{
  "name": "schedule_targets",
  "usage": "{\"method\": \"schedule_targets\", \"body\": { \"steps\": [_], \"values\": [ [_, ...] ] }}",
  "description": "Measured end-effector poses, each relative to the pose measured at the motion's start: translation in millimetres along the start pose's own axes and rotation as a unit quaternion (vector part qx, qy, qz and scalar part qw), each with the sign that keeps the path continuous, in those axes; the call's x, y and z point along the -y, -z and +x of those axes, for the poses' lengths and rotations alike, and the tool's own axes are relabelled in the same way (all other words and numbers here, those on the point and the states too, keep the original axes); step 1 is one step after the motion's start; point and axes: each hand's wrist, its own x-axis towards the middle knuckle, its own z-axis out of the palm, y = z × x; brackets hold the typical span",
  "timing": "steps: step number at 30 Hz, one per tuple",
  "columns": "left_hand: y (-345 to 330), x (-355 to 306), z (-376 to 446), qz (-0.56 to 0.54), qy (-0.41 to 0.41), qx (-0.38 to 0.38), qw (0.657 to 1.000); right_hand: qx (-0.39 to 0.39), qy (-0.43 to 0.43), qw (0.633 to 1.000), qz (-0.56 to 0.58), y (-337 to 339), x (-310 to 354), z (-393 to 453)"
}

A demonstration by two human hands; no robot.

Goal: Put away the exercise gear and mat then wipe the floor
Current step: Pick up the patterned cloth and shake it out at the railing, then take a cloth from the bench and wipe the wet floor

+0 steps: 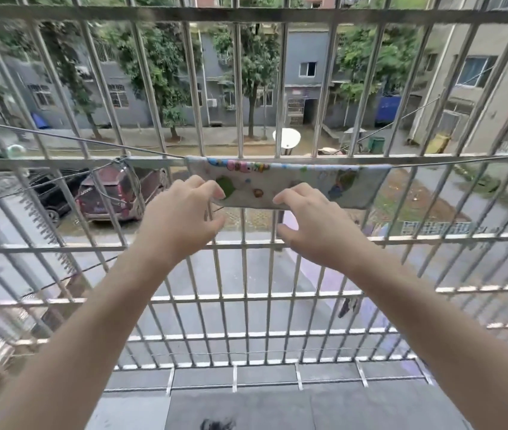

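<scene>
A small white cloth [302,184] printed with colourful cartoon figures hangs folded over a horizontal bar of the metal window grille [277,243]. My left hand [181,215] is at the cloth's lower left corner, its fingertips touching the fabric and the thumb held apart below the hem. At the middle of the lower edge is my right hand [315,225], fingertips against the hem and thumb spread underneath. Neither hand pinches the cloth. No exercise gear or mat is in view.
The grille's bars surround the reach on all sides, with a grey ledge [246,405] at the bottom. A wire [75,141] runs in from the left to the cloth's bar. Far below are a street, parked cars [116,193] and trees.
</scene>
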Motion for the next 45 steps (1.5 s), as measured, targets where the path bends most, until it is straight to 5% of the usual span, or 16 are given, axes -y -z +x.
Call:
{"method": "schedule_targets", "body": {
  "steps": [6, 16, 30, 45],
  "values": [
    [-8, -34, -39, 0.007, 0.027, -0.03, 0.999, -0.017, 0.03, 0.996, 0.086, -13, -2, -17],
    [-45, -84, -108, 0.032, 0.207, 0.005, 0.978, 0.059, 0.13, 0.977, 0.156, -47, -28, -36],
    [-6, -123, -242, 0.102, 0.437, 0.009, 0.894, 0.203, 0.317, 0.902, 0.209, -86, 50, -100],
    [55, -188, -460, 0.14, 0.62, -0.008, 0.772, 0.283, 0.48, 0.802, 0.214, -86, 163, -270]
  ]
}}
